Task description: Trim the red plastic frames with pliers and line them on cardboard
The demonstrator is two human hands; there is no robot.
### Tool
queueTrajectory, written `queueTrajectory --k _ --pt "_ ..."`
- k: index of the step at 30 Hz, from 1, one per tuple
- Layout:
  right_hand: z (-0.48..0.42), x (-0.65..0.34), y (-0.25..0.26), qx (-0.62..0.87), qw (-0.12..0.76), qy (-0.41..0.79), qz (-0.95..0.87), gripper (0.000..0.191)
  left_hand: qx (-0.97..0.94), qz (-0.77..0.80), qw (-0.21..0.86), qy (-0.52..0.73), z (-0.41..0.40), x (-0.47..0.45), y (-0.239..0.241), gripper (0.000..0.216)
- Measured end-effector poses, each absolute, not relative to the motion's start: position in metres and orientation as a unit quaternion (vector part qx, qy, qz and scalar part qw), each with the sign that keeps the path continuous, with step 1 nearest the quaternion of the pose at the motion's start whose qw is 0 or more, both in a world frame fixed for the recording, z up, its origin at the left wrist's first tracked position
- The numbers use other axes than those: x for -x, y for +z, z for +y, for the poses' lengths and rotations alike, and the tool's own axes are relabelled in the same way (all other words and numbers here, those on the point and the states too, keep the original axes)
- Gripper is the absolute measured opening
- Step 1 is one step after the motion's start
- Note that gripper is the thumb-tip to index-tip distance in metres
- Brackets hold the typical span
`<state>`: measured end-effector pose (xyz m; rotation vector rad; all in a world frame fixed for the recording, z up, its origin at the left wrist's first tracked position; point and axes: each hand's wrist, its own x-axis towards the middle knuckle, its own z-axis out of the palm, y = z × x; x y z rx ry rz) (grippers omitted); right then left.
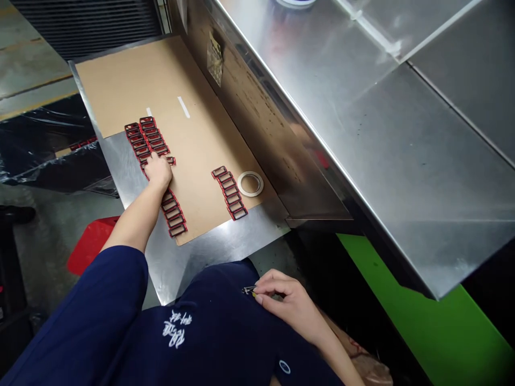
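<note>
Head view: left hand (pixel 157 170) pressed on red frames (pixel 147 140); right hand (pixel 281 297) pinching metal tool (pixel 249 290); shirt lettering (pixel 177 328) illegible.

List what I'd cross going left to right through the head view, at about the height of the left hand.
Black plastic sheeting → left hand → short row of red-edged rectangular frames → roll of tape → stainless steel panel
</note>
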<state>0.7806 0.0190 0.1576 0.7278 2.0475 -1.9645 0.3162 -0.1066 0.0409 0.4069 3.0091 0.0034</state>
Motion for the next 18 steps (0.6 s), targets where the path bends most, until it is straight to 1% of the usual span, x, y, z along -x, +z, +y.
queueTrajectory --k 3,6,9,12,14,16,18 --pt "0.023 -0.781 0.159 -0.246 0.128 -0.676 0.683 0.015 -0.124 0.991 0.053 -0.007 -0.107 -0.303 0.044 0.045" --pt "0.033 -0.788 0.164 -0.25 0.17 -0.655 0.692 0.017 -0.115 0.992 0.047 -0.007 -0.099 -0.302 0.051 0.049" --pt "0.039 -0.797 0.165 -0.26 0.208 -0.619 0.711 0.019 -0.18 0.982 0.063 0.007 -0.082 -0.321 0.053 0.052" --pt "0.038 -0.798 0.161 -0.272 0.201 -0.608 0.719 0.019 -0.339 0.932 0.122 0.039 -0.056 -0.348 0.047 0.053" --pt "0.033 -0.796 0.16 -0.266 0.184 -0.61 0.724 0.019 -0.438 0.877 0.183 0.07 -0.037 -0.362 0.042 0.061" --pt "0.029 -0.793 0.161 -0.255 0.171 -0.615 0.727 0.019 -0.491 0.832 0.237 0.097 -0.021 -0.369 0.037 0.067" --pt "0.025 -0.792 0.162 -0.253 0.163 -0.617 0.727 0.02 -0.499 0.815 0.269 0.119 -0.012 -0.372 0.034 0.064"
